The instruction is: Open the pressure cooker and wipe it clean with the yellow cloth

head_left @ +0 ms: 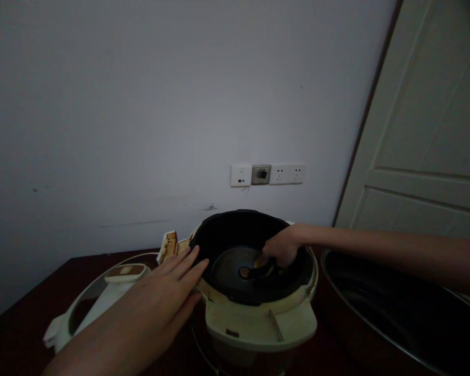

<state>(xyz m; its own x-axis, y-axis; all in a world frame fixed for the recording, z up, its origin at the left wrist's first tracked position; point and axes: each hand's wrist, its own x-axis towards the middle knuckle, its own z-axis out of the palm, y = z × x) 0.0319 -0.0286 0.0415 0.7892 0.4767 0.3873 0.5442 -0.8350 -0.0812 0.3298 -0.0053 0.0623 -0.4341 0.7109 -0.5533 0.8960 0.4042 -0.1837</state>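
Observation:
A cream electric cooker [258,318] with a dark, open inner cavity stands on a dark wooden table [19,334]. My left hand [172,292] lies flat on the cooker's left rim, fingers stretched out together. My right hand [282,248] reaches inside the cavity from the right, fingers curled onto a small yellowish thing [260,262] that I cannot make out, close to the round heating plate [235,271] at the bottom.
The cooker's white lid [102,297] lies on the table to the left. A large dark metal pot [399,308] sits at the right. Wall sockets [268,174] are on the white wall behind, and a white door [431,130] stands at the right.

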